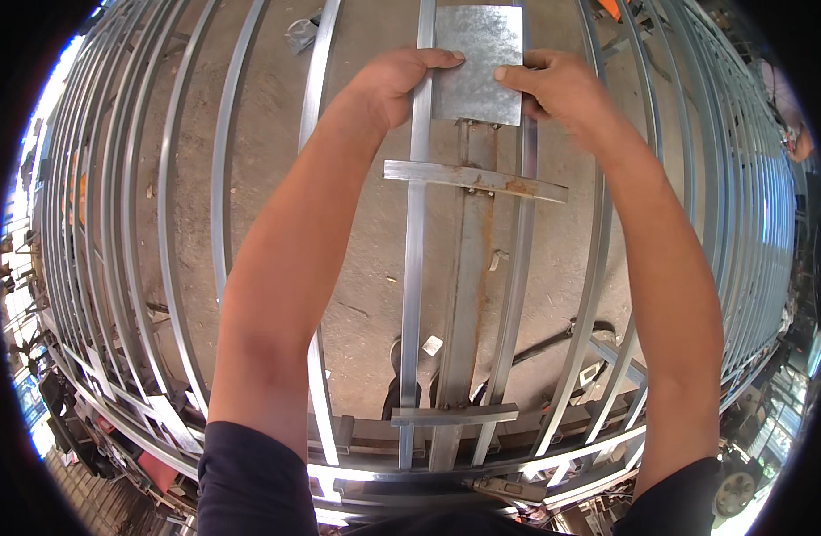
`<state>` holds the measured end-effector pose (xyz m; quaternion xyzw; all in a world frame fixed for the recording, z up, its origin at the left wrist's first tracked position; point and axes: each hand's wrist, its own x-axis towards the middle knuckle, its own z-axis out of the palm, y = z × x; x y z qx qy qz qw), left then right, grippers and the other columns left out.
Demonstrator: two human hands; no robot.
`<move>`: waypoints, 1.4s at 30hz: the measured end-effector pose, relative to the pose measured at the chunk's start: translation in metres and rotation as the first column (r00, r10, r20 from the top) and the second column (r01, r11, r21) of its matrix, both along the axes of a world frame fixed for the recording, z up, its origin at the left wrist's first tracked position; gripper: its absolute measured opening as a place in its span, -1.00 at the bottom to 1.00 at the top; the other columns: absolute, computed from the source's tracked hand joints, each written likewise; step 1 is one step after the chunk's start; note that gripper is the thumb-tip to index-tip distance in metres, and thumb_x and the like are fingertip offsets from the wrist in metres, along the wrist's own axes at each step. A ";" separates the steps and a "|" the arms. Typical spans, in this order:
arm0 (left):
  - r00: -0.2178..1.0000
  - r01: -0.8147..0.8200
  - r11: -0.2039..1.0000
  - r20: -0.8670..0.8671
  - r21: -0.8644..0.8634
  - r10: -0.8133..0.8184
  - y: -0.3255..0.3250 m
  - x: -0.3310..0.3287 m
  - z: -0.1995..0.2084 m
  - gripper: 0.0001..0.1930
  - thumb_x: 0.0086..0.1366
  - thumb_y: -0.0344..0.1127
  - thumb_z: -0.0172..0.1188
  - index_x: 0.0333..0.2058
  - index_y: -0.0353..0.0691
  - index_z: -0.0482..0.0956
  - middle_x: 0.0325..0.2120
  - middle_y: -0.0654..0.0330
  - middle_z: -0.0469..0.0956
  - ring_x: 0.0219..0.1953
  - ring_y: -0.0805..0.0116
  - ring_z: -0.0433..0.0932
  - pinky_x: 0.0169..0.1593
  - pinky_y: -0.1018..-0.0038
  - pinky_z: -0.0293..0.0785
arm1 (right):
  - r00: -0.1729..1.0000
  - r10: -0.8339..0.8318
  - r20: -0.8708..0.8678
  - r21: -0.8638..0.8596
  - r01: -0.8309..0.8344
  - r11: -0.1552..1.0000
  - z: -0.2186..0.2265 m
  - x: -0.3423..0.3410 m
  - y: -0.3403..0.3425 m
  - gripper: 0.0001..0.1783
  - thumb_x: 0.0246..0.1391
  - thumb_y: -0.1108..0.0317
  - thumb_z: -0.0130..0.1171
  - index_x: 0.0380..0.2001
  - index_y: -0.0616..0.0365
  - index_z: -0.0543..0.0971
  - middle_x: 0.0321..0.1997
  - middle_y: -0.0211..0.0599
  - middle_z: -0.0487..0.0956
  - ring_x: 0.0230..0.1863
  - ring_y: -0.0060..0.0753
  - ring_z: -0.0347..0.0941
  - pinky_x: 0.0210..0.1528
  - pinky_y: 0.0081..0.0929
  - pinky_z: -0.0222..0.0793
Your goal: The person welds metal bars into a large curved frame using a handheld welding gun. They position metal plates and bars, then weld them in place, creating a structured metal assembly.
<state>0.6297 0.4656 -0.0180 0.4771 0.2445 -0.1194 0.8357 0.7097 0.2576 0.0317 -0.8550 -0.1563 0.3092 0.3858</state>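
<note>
Both arms stretch forward over a frame of shiny square metal tubes, and between my hands lies a rectangular sheet metal plate (478, 54). My left hand (397, 80) grips the plate's left edge, its thumb on top, beside a long metal tube (416, 250). On the opposite edge, my right hand (562, 89) has its thumb on the upper face and its fingers curled at the side and below. The plate rests over the tubes, above the far end of a rusty steel beam (475, 295). Just nearer than the plate, a short metal crossbar (473, 179) spans the beam and tubes.
A second short crossbar (455, 414) lies across the tubes close to me. Many parallel tubes (173, 179) run away on both sides. Beneath is a dusty floor (366, 295) with a black cable (553, 338) and small scraps. A person's hand (799, 143) shows at the far right.
</note>
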 end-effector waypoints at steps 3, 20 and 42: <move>1.000 -0.008 1.000 -0.007 -0.012 0.008 0.001 0.003 -0.003 -0.74 0.36 -0.36 0.35 -0.04 -0.34 0.63 -0.17 0.08 0.70 -0.18 0.31 0.71 -0.06 0.26 0.77 | 0.967 -0.007 0.256 -0.142 0.045 0.989 0.003 -0.011 0.003 -0.16 0.10 -0.03 0.49 0.30 0.28 0.48 0.09 -0.15 0.64 0.11 -0.33 0.57 0.16 -0.32 0.50; 0.997 -0.030 0.998 -0.069 0.053 0.034 -0.008 0.003 0.007 -0.71 0.39 -0.37 0.31 0.02 -0.39 0.65 -0.11 0.08 0.73 -0.10 0.38 0.70 0.03 0.43 0.68 | 0.764 -0.313 -0.563 0.333 0.557 0.760 -0.034 -0.015 0.000 -0.64 0.21 0.30 0.44 -0.06 0.30 0.60 -0.18 -0.35 0.64 -0.15 -0.55 0.53 -0.05 -0.55 0.49; 0.996 -0.029 0.996 -0.079 0.087 0.036 -0.009 -0.004 0.000 -0.74 0.40 -0.36 0.29 -0.03 -0.39 0.65 -0.17 0.10 0.73 -0.17 0.31 0.73 -0.05 0.40 0.76 | 0.825 -0.312 -0.472 0.375 0.508 0.775 -0.031 -0.025 0.004 -0.53 0.19 0.29 0.46 -0.01 0.40 0.55 -0.21 -0.31 0.63 -0.27 -0.58 0.51 -0.27 -0.57 0.46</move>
